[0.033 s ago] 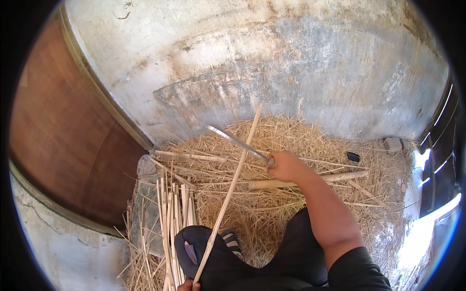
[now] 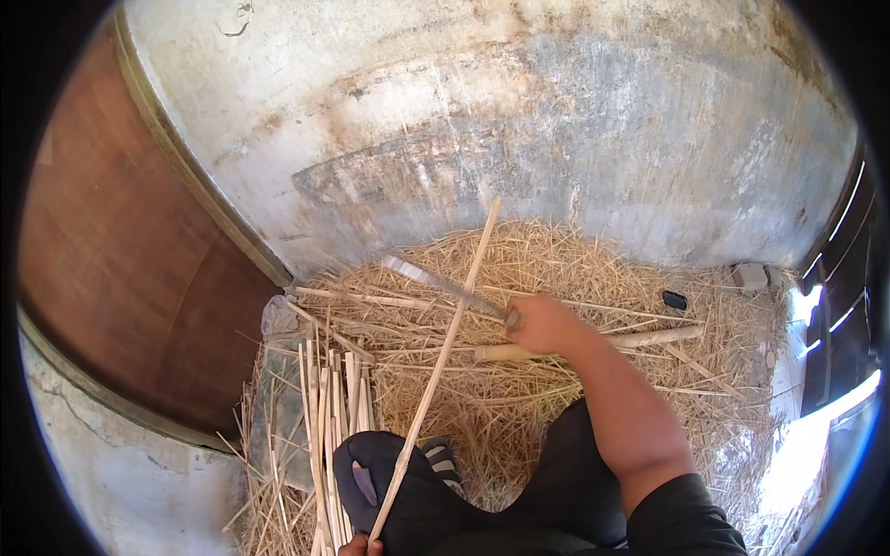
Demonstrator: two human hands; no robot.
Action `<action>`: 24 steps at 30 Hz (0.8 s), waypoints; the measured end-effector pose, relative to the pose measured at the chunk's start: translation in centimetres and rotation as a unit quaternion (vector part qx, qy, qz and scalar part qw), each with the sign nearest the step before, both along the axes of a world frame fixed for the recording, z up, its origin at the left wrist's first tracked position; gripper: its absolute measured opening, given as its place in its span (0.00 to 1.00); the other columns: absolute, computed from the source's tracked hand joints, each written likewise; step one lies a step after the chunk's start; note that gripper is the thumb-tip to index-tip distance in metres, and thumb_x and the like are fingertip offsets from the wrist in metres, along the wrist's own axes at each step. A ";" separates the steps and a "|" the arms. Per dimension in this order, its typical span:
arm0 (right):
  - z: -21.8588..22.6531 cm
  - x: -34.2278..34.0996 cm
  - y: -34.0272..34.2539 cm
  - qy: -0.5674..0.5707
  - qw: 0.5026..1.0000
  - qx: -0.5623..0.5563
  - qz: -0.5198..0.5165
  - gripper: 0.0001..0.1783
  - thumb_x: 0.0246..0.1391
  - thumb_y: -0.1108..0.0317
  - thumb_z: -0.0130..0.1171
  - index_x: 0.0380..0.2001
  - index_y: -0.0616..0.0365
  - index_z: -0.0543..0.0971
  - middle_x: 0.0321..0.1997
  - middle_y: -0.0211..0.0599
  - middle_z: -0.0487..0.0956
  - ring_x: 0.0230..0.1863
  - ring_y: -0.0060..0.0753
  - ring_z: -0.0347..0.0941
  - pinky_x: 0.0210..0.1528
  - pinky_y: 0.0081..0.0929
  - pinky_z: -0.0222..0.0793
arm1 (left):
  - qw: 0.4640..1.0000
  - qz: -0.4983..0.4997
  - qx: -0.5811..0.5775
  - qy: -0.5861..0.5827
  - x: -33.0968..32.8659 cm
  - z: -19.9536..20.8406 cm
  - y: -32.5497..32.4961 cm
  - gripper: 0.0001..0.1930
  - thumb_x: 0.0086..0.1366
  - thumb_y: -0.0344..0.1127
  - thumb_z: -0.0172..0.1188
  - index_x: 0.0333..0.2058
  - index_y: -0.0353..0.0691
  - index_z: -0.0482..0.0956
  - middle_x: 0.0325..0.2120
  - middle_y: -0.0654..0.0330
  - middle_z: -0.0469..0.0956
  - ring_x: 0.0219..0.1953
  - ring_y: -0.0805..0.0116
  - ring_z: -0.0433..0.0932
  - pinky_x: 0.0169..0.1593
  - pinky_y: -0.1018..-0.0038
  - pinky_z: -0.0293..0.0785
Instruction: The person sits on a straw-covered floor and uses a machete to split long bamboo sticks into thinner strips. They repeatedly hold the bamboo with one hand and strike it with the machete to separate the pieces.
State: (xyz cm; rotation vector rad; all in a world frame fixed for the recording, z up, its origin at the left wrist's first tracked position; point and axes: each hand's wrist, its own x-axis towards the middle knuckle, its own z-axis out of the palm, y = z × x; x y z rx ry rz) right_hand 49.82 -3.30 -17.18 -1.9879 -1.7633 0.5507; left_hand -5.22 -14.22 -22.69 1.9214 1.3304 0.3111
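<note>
My right hand (image 2: 540, 324) is closed round the handle of a long-bladed knife (image 2: 428, 279), whose blade points to the far left and crosses a pale bamboo strip (image 2: 436, 371). The strip runs slantwise from the lower edge, over my left knee, up toward the wall. At the lower edge only the fingertips of my left hand (image 2: 360, 547) show, pinching the strip's near end. Left of my knee lies a bundle of similar pale strips (image 2: 329, 408). Beyond my right hand's wrist, a thicker bamboo pole (image 2: 658, 336) rests on the straw.
Loose straw shavings (image 2: 482, 417) cover the floor up to a stained plaster wall (image 2: 556, 139). A brown wooden panel (image 2: 130, 250) stands at the left. At the right lie a small black object (image 2: 675, 300) and a grey block (image 2: 750, 276). My sandalled foot (image 2: 443, 463) shows between my knees.
The knife's blade tip has dropped a little, toward me and to the left, and my right hand has shifted slightly with it. The bamboo strip and my left hand stay in place.
</note>
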 end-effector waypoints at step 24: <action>-1.0 -0.2 1.1 0.039 0.992 -0.116 0.023 0.17 0.54 0.54 0.68 0.37 0.57 0.84 0.32 0.45 0.84 0.40 0.45 0.82 0.43 0.46 0.75 | 0.999 -0.022 0.002 -0.038 -1.1 -1.0 0.5 0.26 0.77 0.56 0.50 0.31 0.36 0.76 0.20 0.64 0.72 0.24 0.72 0.70 0.27 0.70 0.69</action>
